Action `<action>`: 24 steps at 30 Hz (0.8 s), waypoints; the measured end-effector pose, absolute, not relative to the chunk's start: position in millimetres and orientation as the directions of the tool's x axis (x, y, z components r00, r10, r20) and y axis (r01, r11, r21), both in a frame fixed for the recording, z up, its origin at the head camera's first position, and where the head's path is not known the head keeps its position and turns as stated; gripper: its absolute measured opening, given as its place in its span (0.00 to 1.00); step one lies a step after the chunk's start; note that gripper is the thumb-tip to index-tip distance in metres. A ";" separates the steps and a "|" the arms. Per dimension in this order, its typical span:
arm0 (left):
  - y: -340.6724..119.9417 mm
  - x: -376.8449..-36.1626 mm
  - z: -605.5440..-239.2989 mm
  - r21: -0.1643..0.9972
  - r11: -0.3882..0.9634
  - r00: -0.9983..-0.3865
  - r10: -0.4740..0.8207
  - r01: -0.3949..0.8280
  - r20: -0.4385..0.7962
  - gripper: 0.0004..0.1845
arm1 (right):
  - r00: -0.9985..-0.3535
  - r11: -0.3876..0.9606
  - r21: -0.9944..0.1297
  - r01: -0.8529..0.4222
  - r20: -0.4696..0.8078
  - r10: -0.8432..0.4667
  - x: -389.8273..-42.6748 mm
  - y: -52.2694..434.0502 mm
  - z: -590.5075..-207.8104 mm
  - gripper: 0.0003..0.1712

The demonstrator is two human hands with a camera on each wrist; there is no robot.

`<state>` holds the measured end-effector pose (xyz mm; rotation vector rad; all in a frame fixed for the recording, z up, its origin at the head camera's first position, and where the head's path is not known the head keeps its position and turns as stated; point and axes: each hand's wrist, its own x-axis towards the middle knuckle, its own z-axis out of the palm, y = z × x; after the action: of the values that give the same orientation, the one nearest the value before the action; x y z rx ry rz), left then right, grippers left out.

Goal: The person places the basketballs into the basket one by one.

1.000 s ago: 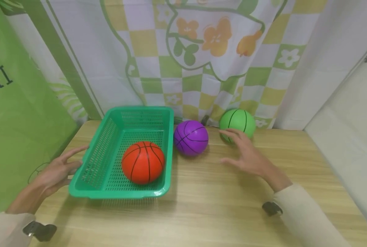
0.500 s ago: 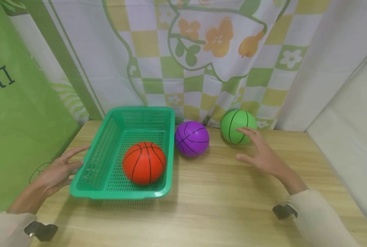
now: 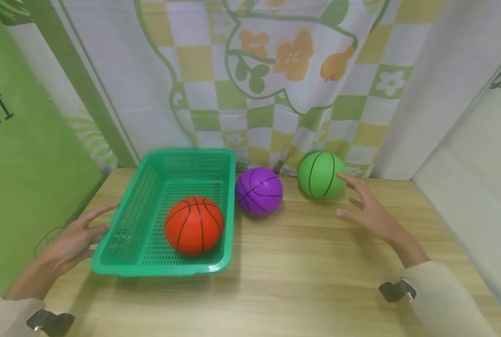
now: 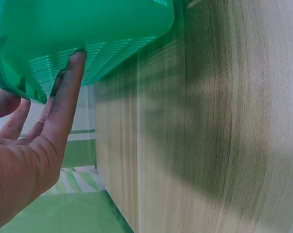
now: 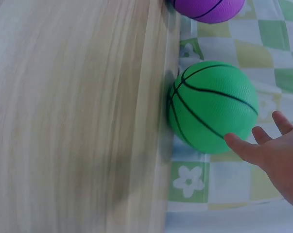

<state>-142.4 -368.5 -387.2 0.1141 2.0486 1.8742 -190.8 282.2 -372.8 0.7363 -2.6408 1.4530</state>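
Observation:
A green plastic basket (image 3: 226, 234) stands at the left of the table, with a red toy basketball (image 3: 194, 226) inside. My left hand (image 3: 71, 241) touches the basket's left side. In the left wrist view, that hand's fingers (image 4: 68, 92) lie fairly straight against the slotted wall. Just right of the basket sits a purple toy basketball (image 3: 259, 192). Farther right, a green toy basketball (image 3: 321, 175) rests by the curtain. My right hand (image 3: 374, 213) hovers at its right, fingers spread and holding nothing. Whether the fingertips touch the green ball cannot be told.
A checkered curtain (image 3: 267, 117) hangs along the table's back edge, behind the balls. Green cloth (image 3: 31, 154) with lettering borders the left side, and a pale wall (image 3: 478, 154) the right. The wooden table (image 3: 301, 281) spreads out in front.
My right hand has moved rightward, from in front of the green basketball to its right side. The left hand, the basket and the balls keep their places; the view shifts slightly.

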 end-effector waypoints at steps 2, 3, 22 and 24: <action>-369.9 -141.5 -387.2 0.978 0.109 -0.933 0.300 -0.177 -0.202 0.34 | -0.894 0.445 -0.799 -0.405 0.243 -0.378 -191.5 284.4 -374.4 0.51; -370.5 -141.1 -387.0 0.978 0.109 -0.933 0.299 -0.176 -0.201 0.34 | -0.897 0.441 -0.806 -0.396 0.236 -0.374 -192.2 285.7 -375.5 0.51; -370.1 -141.6 -389.5 0.976 0.120 -0.937 0.279 -0.183 -0.210 0.36 | -0.953 0.403 -0.884 -0.236 0.129 -0.274 -215.2 315.2 -397.0 0.53; -370.2 -141.5 -389.2 0.976 0.116 -0.936 0.283 -0.182 -0.209 0.36 | -0.958 0.411 -0.884 -0.220 0.117 -0.263 -217.5 317.8 -399.9 0.54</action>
<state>-141.5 -370.2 -389.2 0.0982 2.0573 1.8807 -217.5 317.8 -399.9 0.4576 -2.6726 1.6649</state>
